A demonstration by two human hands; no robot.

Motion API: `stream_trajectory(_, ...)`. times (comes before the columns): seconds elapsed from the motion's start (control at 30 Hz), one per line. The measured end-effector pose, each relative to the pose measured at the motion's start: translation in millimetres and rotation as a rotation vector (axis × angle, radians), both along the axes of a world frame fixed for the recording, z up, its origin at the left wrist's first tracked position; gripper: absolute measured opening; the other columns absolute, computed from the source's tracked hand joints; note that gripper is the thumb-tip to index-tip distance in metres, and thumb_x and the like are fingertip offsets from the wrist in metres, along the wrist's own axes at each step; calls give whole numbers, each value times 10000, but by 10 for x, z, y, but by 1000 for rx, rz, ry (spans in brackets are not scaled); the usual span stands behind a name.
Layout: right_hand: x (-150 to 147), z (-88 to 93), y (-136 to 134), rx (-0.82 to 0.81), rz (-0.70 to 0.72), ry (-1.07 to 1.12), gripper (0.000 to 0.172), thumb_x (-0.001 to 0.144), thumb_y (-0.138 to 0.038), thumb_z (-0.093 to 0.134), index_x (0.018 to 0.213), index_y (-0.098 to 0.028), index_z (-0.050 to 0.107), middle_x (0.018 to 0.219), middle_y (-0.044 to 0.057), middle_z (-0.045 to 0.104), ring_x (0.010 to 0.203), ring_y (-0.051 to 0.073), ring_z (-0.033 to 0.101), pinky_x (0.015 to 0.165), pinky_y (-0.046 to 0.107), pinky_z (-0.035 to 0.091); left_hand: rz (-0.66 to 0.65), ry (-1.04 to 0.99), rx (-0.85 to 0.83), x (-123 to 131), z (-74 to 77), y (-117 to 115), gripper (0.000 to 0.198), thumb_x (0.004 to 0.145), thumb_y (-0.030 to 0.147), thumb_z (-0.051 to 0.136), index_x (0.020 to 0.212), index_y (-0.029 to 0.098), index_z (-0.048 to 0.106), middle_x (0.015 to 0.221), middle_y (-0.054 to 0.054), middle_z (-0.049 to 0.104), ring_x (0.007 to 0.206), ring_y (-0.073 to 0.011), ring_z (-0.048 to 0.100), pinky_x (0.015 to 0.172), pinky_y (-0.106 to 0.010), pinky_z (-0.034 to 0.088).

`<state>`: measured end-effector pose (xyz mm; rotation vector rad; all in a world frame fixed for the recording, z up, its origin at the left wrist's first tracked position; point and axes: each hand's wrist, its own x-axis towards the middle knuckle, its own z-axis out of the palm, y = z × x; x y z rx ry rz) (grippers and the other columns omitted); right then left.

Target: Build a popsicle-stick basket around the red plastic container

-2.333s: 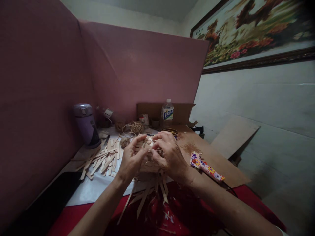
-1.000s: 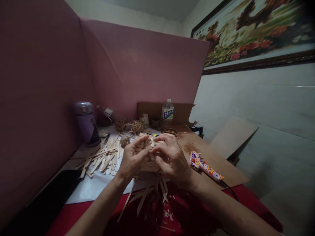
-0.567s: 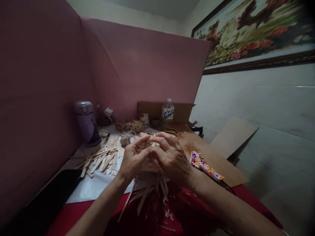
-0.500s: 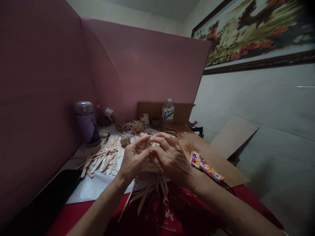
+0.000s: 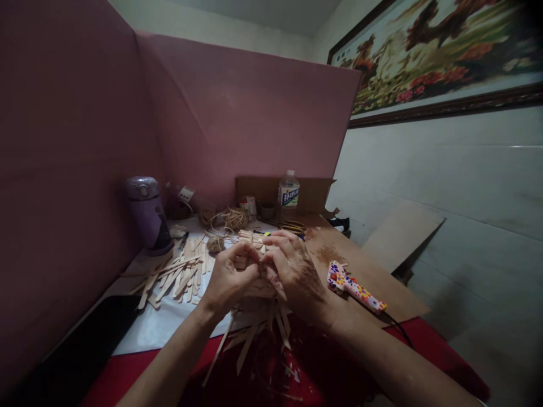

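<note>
Both hands meet over a small structure of pale wooden craft sticks (image 5: 258, 290), which they partly cover. With thumb and index fingertip pressed together, my left hand (image 5: 224, 278) pinches at its upper side; whatever is between the tips is too small to make out. My right hand (image 5: 300, 277) curls over the right side, its fingers bent and its thumb tucked in beneath them. What those fingers grip is hidden. Behind the fingers shows a row of light stick ends (image 5: 248, 236). Several loose sticks (image 5: 248, 345) stick out below, over the red cloth.
Loose craft sticks (image 5: 180, 274) lie in a pile on the left, before a purple flask (image 5: 148, 217). Balls of twine (image 5: 235, 219), scissors (image 5: 292, 227) and a plastic bottle (image 5: 289, 195) stand at the back. A flowered glue gun (image 5: 356, 289) with a cord lies right on cardboard.
My left thumb and index finger have drawn together into a pinch. My right fingers have shifted slightly, and more of the stick ends behind them shows.
</note>
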<state>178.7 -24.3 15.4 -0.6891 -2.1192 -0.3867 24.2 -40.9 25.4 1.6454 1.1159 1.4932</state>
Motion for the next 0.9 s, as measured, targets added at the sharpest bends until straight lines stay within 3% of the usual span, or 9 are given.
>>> stream_trajectory(0.27,7,-27,12,-23,20,9,104,861,-124,520,927,-161,593,1160,140,590,1208,288,434,1009,508,415,47,76,24,-16,-32,19,22,637,191,597,622,180,588,596,27,573,559,-112,494,535,-209,374)
stream_trajectory(0.63,48,23,29,-191,111,175,167,807,-70,509,911,-170,593,1082,111,575,1106,242,470,983,430,420,65,122,47,-30,-51,29,27,637,181,558,613,189,549,518,60,458,509,-93,402,503,-198,316)
stream_trajectory(0.9,82,63,34,-171,129,73,180,760,-84,543,899,-185,596,1165,103,541,1171,260,426,1025,455,375,45,162,106,-18,-36,4,43,676,191,555,665,168,590,606,41,551,581,-98,468,554,-201,359)
